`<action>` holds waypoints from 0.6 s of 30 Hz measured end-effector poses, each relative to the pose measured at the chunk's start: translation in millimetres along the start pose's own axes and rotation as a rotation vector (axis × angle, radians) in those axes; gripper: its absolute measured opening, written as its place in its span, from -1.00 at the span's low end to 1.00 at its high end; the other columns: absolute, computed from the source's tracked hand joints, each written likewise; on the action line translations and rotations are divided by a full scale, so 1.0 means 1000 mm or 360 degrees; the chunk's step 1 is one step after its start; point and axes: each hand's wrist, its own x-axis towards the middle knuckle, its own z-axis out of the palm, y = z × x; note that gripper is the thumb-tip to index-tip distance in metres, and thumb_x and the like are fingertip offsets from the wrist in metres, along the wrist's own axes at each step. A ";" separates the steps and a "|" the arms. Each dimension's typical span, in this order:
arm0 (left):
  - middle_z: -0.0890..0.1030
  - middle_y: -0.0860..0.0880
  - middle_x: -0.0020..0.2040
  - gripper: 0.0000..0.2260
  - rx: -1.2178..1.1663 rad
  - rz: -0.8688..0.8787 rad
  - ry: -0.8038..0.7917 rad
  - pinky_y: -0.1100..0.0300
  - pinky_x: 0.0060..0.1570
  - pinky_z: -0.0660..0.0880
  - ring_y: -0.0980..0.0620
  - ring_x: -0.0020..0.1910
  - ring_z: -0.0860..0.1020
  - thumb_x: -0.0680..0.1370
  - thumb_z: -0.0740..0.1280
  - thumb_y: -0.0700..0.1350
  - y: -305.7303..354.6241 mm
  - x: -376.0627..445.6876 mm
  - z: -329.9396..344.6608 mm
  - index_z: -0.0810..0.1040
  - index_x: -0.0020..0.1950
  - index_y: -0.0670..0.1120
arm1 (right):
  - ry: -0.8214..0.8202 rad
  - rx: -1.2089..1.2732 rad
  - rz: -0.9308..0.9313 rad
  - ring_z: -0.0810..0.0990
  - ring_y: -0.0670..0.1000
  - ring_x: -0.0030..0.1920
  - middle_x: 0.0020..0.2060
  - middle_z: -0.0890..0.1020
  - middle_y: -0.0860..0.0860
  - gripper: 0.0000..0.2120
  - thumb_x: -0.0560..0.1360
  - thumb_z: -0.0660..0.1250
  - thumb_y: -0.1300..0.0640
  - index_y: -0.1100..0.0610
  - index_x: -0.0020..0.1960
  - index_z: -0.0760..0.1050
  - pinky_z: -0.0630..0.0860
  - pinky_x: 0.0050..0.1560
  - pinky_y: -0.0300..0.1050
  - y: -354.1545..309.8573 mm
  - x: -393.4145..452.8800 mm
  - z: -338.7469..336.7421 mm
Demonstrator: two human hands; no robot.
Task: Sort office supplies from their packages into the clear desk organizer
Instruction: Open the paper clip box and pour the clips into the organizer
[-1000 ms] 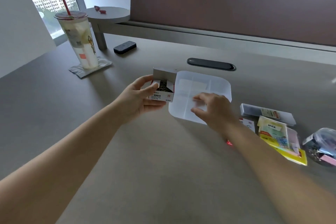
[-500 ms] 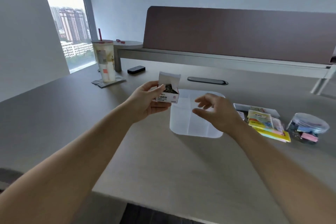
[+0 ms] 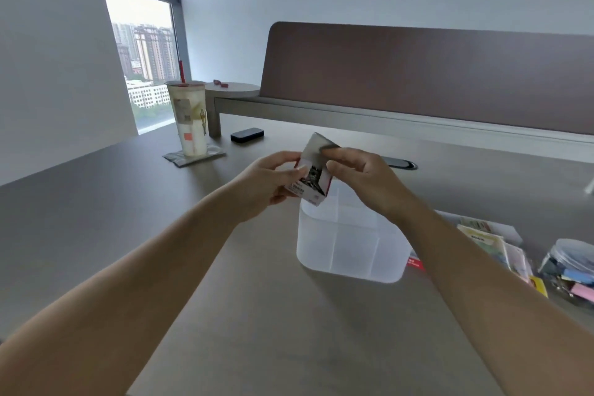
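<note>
Above the desk (image 3: 257, 315), small box (image 3: 310, 185) between left hand (image 3: 270, 180) and right hand (image 3: 363, 177).

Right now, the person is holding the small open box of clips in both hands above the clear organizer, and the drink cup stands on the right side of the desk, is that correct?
Not quite: the head view shows the drink cup on the desk's left side, by the window. The rest holds: left hand and right hand hold the open box above the clear organizer.
</note>
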 end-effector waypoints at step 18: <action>0.51 0.00 -0.10 -0.73 0.0313 0.0272 -0.0008 0.22 -0.05 0.49 -0.04 0.07 0.47 0.50 0.22 -0.32 -0.008 0.039 -0.008 0.45 0.07 0.01 | -0.0066 0.0080 0.0295 0.60 -0.03 -0.34 -0.28 0.56 -0.02 -0.82 0.50 0.23 0.02 0.10 -0.01 0.32 0.54 -0.40 -0.29 0.018 0.039 0.007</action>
